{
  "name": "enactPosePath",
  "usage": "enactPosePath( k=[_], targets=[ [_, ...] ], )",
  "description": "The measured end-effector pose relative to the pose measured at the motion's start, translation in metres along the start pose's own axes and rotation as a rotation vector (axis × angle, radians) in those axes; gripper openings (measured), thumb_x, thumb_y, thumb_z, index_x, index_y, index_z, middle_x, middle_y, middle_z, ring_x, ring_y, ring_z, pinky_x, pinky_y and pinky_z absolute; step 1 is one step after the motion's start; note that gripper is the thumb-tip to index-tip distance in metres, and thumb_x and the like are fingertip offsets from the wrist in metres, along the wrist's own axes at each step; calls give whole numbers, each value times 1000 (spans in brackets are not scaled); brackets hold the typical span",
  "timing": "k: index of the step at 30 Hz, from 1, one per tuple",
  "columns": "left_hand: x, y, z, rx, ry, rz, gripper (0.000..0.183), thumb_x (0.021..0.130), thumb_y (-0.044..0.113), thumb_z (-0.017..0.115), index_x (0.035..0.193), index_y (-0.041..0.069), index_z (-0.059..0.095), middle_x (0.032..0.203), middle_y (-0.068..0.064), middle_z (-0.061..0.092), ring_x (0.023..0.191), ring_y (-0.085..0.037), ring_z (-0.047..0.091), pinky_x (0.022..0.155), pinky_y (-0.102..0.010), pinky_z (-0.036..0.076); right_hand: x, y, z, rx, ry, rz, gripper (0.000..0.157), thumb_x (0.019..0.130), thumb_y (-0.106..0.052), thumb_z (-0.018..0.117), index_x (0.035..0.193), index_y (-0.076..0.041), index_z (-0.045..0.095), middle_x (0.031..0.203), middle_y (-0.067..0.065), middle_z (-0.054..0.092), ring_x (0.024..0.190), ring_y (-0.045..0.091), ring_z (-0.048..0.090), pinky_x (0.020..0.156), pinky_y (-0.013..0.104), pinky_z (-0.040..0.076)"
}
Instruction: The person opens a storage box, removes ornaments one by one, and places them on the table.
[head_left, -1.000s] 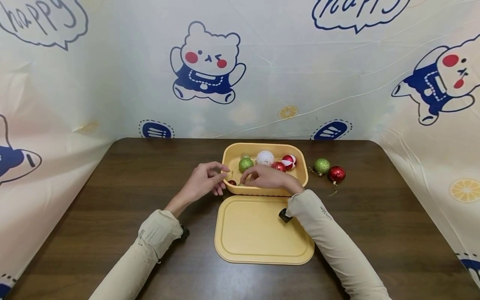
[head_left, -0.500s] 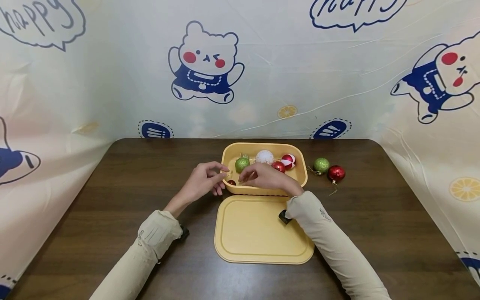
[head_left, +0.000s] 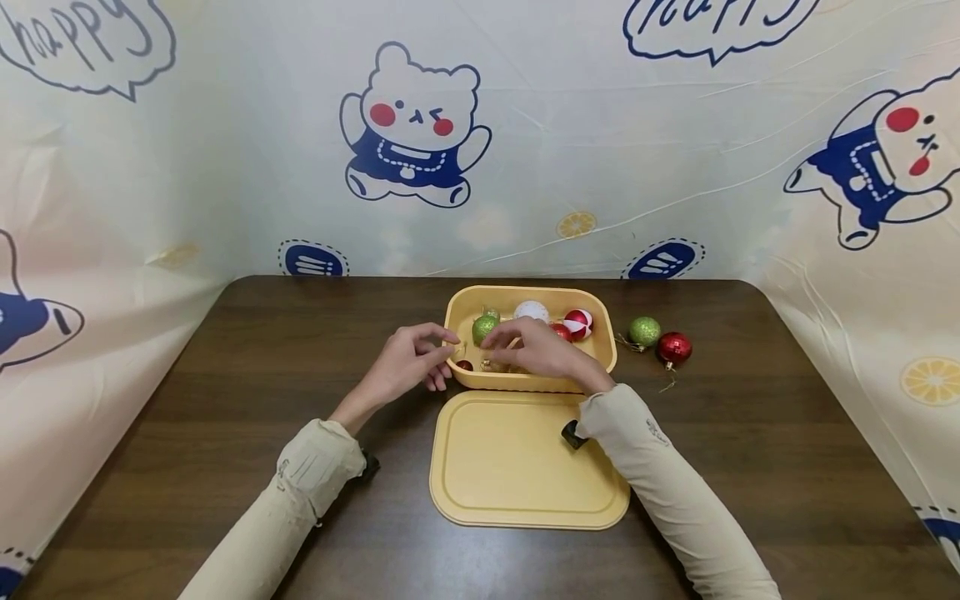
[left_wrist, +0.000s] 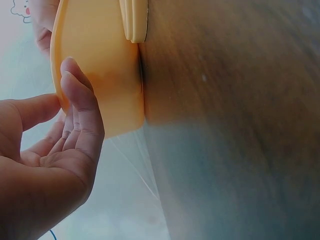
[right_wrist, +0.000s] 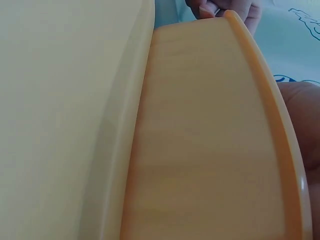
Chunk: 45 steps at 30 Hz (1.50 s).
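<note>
Out on the left, the left hand (head_left: 411, 358) had the yellow box (head_left: 525, 382) by its left rim, thumb and finger pinching; those walls looked stiff and light, so that edge made a sound hold. Just inside sat a small dark red bauble (head_left: 464, 366), then a glittery green ball (head_left: 484, 329), probably light, its rough coat giving grip. Mid-box, well apart from the left, the right hand (head_left: 536, 348) dipped in, fingers curled: holding anything? No telling! Behind it peeked a white ball (head_left: 532, 310); rightward, a striped ball (head_left: 578, 325), likely slippery. Outside the box, a green bauble (head_left: 644, 332) lay beside a shiny red bauble (head_left: 674, 347), perhaps brittle, best lifted by its cap (head_left: 672, 365).
</note>
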<state>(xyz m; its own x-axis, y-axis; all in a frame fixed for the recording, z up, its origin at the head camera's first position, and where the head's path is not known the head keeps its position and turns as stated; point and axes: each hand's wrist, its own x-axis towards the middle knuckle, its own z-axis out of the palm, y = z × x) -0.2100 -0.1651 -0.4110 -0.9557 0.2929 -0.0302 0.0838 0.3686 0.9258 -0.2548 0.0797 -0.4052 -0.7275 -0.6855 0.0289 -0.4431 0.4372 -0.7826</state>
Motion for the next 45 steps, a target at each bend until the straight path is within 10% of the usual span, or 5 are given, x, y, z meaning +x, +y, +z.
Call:
enactPosePath(
  k=[45],
  targets=[
    [0,-3,-1,7,-14,12,26,101,11,59,123,-2,62,78,-23,68,57,-27,68,55,-41,59,-64,-11,-32,73,373,14,22,91,-7,73,112,-3,70,109,10,69,97,22,65,90,44,55]
  ],
)
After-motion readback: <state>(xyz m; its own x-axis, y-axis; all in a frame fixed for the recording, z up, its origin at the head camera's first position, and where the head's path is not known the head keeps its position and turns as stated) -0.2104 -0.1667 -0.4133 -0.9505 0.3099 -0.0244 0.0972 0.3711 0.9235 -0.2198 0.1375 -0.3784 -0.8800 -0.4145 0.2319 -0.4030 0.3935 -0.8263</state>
